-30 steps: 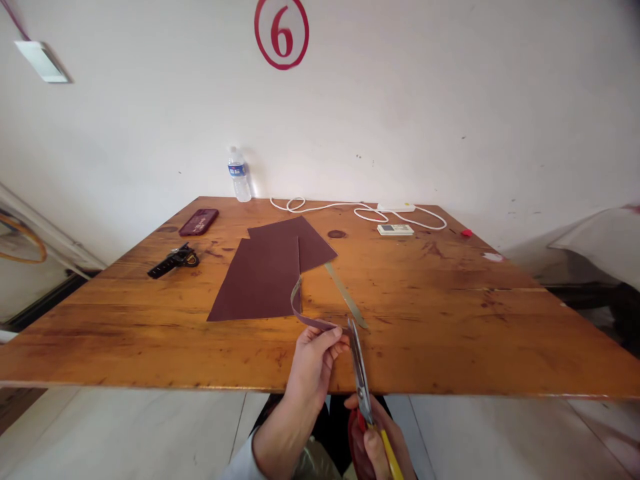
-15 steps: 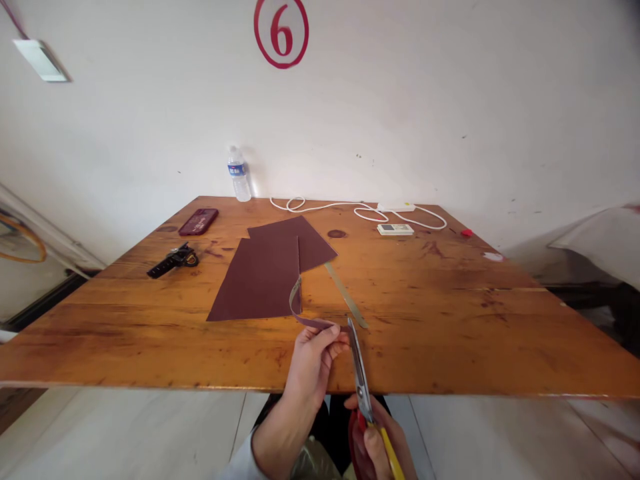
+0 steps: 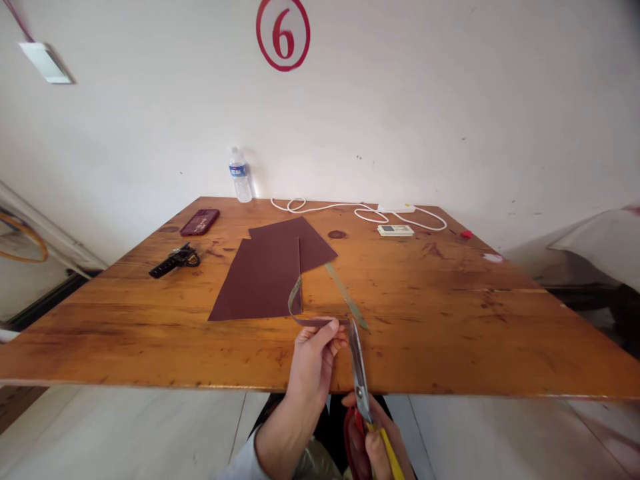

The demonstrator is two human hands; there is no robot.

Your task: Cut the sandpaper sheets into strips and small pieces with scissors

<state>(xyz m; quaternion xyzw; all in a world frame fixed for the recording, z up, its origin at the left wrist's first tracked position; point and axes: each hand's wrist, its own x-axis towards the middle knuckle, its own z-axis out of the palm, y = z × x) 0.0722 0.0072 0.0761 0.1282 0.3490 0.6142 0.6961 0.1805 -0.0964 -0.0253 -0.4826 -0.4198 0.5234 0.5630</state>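
Between thumb and fingers, my left hand pinches a narrow dark strip that looks like sandpaper. The strip curls back over the right edge of a maroon sheet. My right hand is wrapped around the handles of a pair of scissors with red and yellow grips. Their blades point away from me, tips beside the strip's end, only slightly parted. A second maroon sheet lies partly under the first. From its lower corner a flat greyish strip stretches toward the scissors.
On the wooden table are a phone, a black strap-like item, a water bottle by the wall, a white cord with a power strip, a small white device and a red scrap.
The scissors have shifted slightly, with their tips a little right of the strip's end and the blades closer together. My left hand keeps its pinch on the strip.
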